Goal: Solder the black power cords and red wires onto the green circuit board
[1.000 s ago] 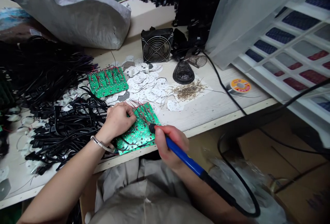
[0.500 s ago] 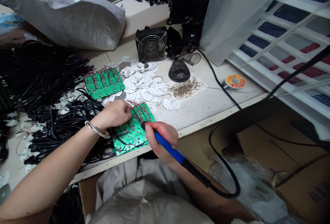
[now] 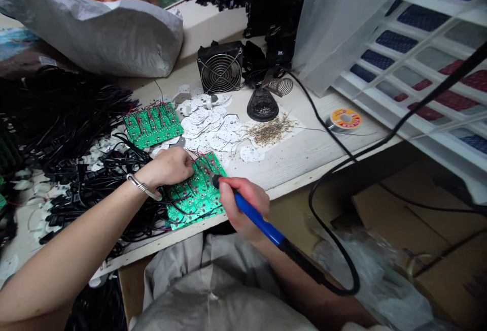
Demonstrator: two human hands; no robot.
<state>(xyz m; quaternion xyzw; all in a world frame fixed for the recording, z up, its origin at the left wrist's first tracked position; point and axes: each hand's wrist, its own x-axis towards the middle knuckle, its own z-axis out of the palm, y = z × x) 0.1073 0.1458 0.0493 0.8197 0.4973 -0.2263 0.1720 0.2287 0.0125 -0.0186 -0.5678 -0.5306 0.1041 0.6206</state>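
My right hand (image 3: 245, 201) grips a blue-handled soldering iron (image 3: 258, 219), its tip pointing up and left over the near green circuit board (image 3: 198, 204). Over that board's upper left part lies my left hand (image 3: 173, 165), fingers pinched together. What sits between those fingertips is hidden, though thin red and dark wires run across the board beside them. Another green circuit board (image 3: 154, 124) with red and black wires rests farther back. Black cables (image 3: 102, 199) are heaped to the left of my left hand.
White disc-shaped boards (image 3: 207, 125) lie in a pile behind my hands. A small fan (image 3: 220, 69), a soldering stand (image 3: 262, 105) and a solder spool (image 3: 345, 119) stand farther back and right. The iron's cord (image 3: 315, 214) loops past the table edge. Plastic drawers (image 3: 403, 57) rise at right.
My right hand and the soldering iron have shifted slightly right, drawing the tip back a little over the board. My left hand stays in about the same place.
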